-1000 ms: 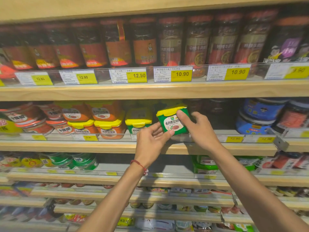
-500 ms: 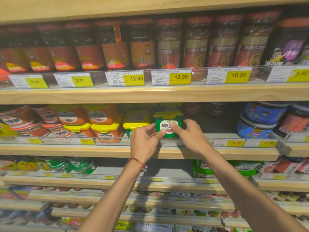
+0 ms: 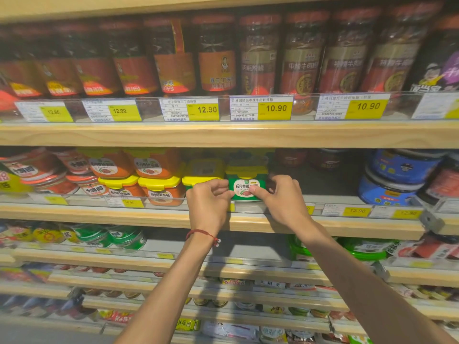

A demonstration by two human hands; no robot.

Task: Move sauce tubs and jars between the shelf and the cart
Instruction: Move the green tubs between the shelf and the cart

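The green tub (image 3: 244, 186) with the yellow lid stands upright at the front of the middle shelf (image 3: 99, 216), just behind the clear rail (image 3: 250, 206) that carries the price tags. The left hand (image 3: 208, 207) has its fingers curled, the fingertips gripping the tub's left edge. The right hand (image 3: 285, 202) grasps the other side, thumb pressed on the front label and the fingers bent round the right face. A red string bracelet (image 3: 201, 233) sits on the left wrist.

To the tub's left, touching or nearly so, is another yellow-lidded tub (image 3: 203, 170), mostly hidden behind the left hand. Beyond it orange tubs (image 3: 161, 192) are stacked two high up to the rail. To the tub's right the shelf floor (image 3: 323, 184) lies bare and open as far as the stacked blue tubs (image 3: 392, 180), with dark jars (image 3: 290, 157) set far back. The wooden board of the shelf above (image 3: 223, 135) hangs close over the lids, and tall jars (image 3: 258, 58) line it.
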